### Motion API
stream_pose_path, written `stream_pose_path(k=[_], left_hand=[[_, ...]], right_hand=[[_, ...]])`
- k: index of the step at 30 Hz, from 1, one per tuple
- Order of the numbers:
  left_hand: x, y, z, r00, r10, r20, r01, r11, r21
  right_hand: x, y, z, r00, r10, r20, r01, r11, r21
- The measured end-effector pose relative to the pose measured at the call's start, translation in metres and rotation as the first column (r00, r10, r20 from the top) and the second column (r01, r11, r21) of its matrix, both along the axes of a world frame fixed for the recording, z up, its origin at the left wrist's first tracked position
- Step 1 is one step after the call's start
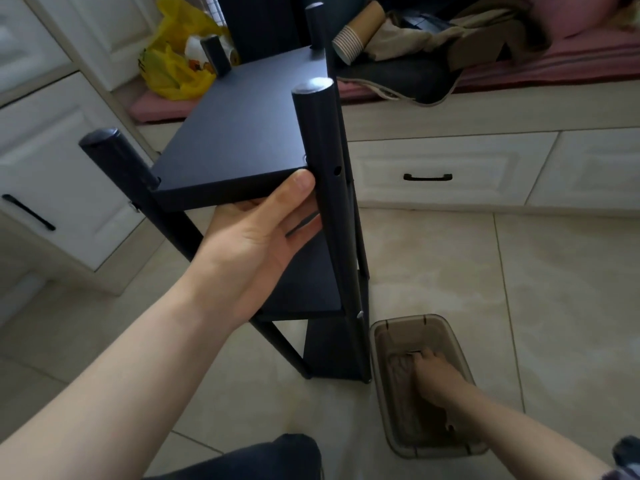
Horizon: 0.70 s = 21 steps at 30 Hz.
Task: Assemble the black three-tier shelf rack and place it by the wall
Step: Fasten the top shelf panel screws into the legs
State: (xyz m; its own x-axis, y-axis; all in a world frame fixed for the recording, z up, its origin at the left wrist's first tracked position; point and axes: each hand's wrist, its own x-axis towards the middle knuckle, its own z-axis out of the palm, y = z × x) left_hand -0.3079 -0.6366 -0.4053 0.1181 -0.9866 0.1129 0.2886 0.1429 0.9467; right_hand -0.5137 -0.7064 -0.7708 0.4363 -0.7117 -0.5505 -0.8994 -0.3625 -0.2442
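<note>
Left hand (256, 237) is gripping near edge of top shelf (242, 133), steadying rack (304, 289) | right hand (436, 379) is reaching into bin (408, 320), perhaps for a fastener; its grasp I cannot tell.

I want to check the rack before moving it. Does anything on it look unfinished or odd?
Yes. The front right post has an empty hole beside the top shelf corner, and the left hand holds that shelf from below, so this corner looks not yet fastened.

Beige tiled floor (519, 289) with upright black rack (242, 133) and smoky plastic bin (408, 327) just beside
</note>
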Motion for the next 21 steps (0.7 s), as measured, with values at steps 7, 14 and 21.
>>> stream_pose_path(k=[7,14,21], left_hand=[[0.002,0.0,-0.001,1.0,0.0,0.016,0.0,1.0,-0.008],[0.002,-0.002,-0.002,1.0,-0.002,0.02,0.002,1.0,-0.009],[0.001,-0.003,-0.003,1.0,-0.001,0.016,0.001,1.0,-0.008]], right_hand=[[0.001,-0.012,-0.022,0.993,0.039,-0.114,-0.047,0.997,-0.069],[-0.001,-0.016,-0.034,0.992,0.033,-0.124,-0.047,0.993,-0.112],[0.001,-0.004,-0.039,0.988,0.027,-0.152,-0.054,0.982,-0.179]])
